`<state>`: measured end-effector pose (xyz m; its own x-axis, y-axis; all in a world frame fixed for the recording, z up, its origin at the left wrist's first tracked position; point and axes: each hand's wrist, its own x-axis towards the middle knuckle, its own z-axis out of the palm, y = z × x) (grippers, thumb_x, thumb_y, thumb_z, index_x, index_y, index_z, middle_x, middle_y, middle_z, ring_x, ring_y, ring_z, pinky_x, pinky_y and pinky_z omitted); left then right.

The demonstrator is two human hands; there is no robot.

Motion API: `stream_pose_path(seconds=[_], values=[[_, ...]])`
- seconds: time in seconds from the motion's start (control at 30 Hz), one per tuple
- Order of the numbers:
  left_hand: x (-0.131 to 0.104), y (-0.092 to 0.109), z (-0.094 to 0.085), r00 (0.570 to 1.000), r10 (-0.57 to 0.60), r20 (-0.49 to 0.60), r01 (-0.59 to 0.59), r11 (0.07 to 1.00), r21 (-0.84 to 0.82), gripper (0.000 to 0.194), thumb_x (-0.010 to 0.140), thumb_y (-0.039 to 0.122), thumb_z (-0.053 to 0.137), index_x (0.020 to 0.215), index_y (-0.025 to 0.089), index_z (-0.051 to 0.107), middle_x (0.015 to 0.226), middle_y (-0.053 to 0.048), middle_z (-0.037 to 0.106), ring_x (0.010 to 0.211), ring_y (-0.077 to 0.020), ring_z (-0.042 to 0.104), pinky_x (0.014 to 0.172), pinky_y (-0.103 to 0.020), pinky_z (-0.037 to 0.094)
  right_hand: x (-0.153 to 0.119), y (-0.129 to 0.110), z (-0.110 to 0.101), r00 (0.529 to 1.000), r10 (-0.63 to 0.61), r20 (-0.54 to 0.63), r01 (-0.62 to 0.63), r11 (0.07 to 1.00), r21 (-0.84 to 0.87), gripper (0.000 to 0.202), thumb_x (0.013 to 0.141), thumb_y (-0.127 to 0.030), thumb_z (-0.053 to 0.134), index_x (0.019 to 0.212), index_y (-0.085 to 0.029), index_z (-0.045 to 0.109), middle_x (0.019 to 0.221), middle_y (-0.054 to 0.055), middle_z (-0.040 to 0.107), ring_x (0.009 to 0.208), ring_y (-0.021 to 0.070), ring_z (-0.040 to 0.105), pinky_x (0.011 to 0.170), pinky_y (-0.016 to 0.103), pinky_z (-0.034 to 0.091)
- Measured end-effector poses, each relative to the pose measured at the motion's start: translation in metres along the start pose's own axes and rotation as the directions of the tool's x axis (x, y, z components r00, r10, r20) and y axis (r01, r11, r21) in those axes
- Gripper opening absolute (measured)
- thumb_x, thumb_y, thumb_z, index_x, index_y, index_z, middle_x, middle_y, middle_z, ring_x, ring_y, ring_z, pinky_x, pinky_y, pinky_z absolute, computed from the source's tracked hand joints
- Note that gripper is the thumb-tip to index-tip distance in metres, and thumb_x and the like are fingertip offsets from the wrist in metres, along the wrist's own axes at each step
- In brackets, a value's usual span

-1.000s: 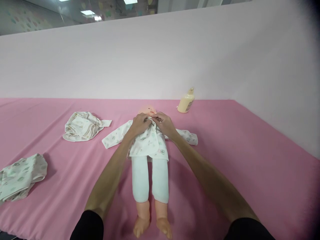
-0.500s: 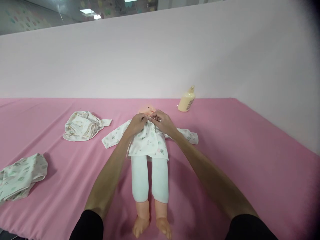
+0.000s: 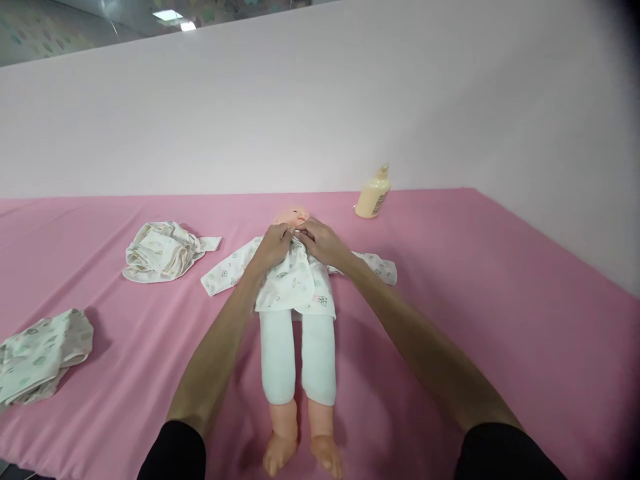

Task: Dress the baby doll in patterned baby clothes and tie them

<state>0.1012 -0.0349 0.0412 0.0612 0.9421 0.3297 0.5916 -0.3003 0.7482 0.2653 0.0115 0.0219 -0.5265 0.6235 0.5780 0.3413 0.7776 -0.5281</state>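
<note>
A doll (image 3: 283, 420) lies on its back with its bare feet toward me, in a white patterned jacket (image 3: 287, 283) and white leg coverings. Both jacket sleeves spread out sideways. At the jacket's neckline, my left hand (image 3: 275, 247) pinches the cloth from the left side. My right hand (image 3: 323, 241) meets it there, fingers closed on the collar from the right. The fingertips of the two hands nearly touch just below the doll's head (image 3: 291, 216), which is partly hidden by them.
The pink padded surface (image 3: 480, 320) ends at a white wall. A pale yellow pump bottle (image 3: 373, 195) stands near the wall, right of the doll. To the left lie a crumpled patterned cloth (image 3: 163, 253) and a folded one (image 3: 47, 353).
The view has shifted slightly. Both hands stay at the collar with only small finger movements, and the right fingers are curled a little closer to the cloth.
</note>
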Motion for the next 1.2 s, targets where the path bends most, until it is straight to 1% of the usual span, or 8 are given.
stream_pose_path(seconds=[0.13, 0.37, 0.5, 0.63, 0.77, 0.9, 1.1, 1.2], values=[[0.001, -0.002, 0.002, 0.995, -0.092, -0.039, 0.088, 0.993, -0.082, 0.023, 0.095, 0.031, 0.048, 0.078, 0.018, 0.057, 0.082, -0.004, 0.063, 0.075, -0.0155, 0.056, 0.069, -0.028, 0.043, -0.004, 0.002, 0.006, 0.994, -0.105, -0.026, 0.098, 0.973, -0.208, 0.031, 0.103, -0.037, 0.034, 0.096, -0.019, 0.059, 0.097, 0.012, 0.061, 0.090, 0.0248, 0.057, 0.079, 0.037, 0.044], [0.003, -0.008, 0.005, 0.991, -0.102, -0.082, 0.093, 0.990, -0.109, 0.018, 0.092, 0.032, 0.054, 0.083, 0.018, 0.060, 0.089, -0.005, 0.068, 0.084, -0.0163, 0.061, 0.076, -0.029, 0.046, -0.006, 0.005, 0.010, 0.996, -0.085, 0.027, 0.089, 0.910, -0.405, 0.044, 0.105, -0.039, 0.022, 0.096, -0.017, 0.059, 0.099, 0.016, 0.061, 0.089, 0.0272, 0.055, 0.076, 0.038, 0.042], [0.003, -0.007, 0.005, 0.992, -0.076, -0.104, 0.072, 0.997, -0.041, 0.017, 0.093, 0.031, 0.053, 0.082, 0.018, 0.058, 0.082, -0.003, 0.066, 0.078, -0.0158, 0.060, 0.073, -0.029, 0.044, -0.006, 0.006, 0.011, 0.997, -0.069, 0.027, 0.074, 0.928, -0.364, 0.042, 0.104, -0.041, 0.023, 0.094, -0.018, 0.057, 0.097, 0.015, 0.060, 0.088, 0.0274, 0.055, 0.076, 0.038, 0.041], [0.001, -0.001, 0.001, 0.994, -0.050, -0.093, 0.052, 0.998, 0.029, 0.018, 0.093, 0.029, 0.053, 0.079, 0.018, 0.057, 0.078, -0.002, 0.064, 0.075, -0.0159, 0.058, 0.071, -0.029, 0.043, -0.006, 0.005, 0.010, 0.999, -0.046, -0.006, 0.043, 0.970, -0.241, 0.037, 0.103, -0.045, 0.029, 0.087, -0.020, 0.052, 0.091, 0.011, 0.059, 0.084, 0.0245, 0.054, 0.076, 0.036, 0.041], [-0.001, 0.002, -0.003, 0.998, -0.046, -0.046, 0.048, 0.997, 0.059, 0.018, 0.093, 0.028, 0.052, 0.080, 0.018, 0.058, 0.078, -0.002, 0.063, 0.072, -0.0159, 0.056, 0.068, -0.029, 0.043, -0.005, -0.001, 0.004, 0.996, 0.084, -0.026, -0.085, 0.996, -0.026, 0.032, 0.098, -0.046, 0.046, 0.078, -0.021, 0.049, 0.077, 0.003, 0.055, 0.072, 0.0181, 0.050, 0.070, 0.031, 0.040], [-0.002, 0.003, -0.006, 1.000, -0.013, -0.006, 0.014, 0.994, 0.104, 0.017, 0.092, 0.023, 0.049, 0.079, 0.018, 0.059, 0.080, -0.004, 0.062, 0.076, -0.0170, 0.056, 0.073, -0.031, 0.045, -0.003, -0.009, -0.005, 0.984, 0.177, 0.010, -0.177, 0.981, 0.078, 0.030, 0.095, -0.040, 0.052, 0.073, -0.020, 0.052, 0.067, -0.001, 0.051, 0.064, 0.0151, 0.045, 0.065, 0.029, 0.037], [-0.005, 0.004, -0.013, 0.989, 0.009, 0.146, -0.012, 1.000, 0.024, 0.020, 0.089, 0.027, 0.052, 0.094, 0.020, 0.070, 0.113, -0.006, 0.064, 0.105, -0.0213, 0.057, 0.090, -0.033, 0.046, -0.004, -0.008, -0.004, 0.990, 0.141, 0.027, -0.142, 0.990, 0.017, 0.021, 0.096, -0.028, 0.048, 0.079, -0.019, 0.054, 0.076, 0.002, 0.058, 0.071, 0.0160, 0.051, 0.069, 0.029, 0.038], [-0.006, 0.004, -0.013, 0.988, 0.014, 0.152, -0.024, 0.998, 0.061, 0.019, 0.085, 0.025, 0.055, 0.094, 0.021, 0.071, 0.110, -0.006, 0.065, 0.106, -0.0221, 0.056, 0.091, -0.034, 0.046, -0.005, -0.005, -0.001, 0.998, 0.050, 0.049, -0.044, 0.993, -0.106, 0.022, 0.099, -0.025, 0.041, 0.083, -0.019, 0.055, 0.088, 0.007, 0.061, 0.078, 0.0186, 0.054, 0.074, 0.032, 0.040]])
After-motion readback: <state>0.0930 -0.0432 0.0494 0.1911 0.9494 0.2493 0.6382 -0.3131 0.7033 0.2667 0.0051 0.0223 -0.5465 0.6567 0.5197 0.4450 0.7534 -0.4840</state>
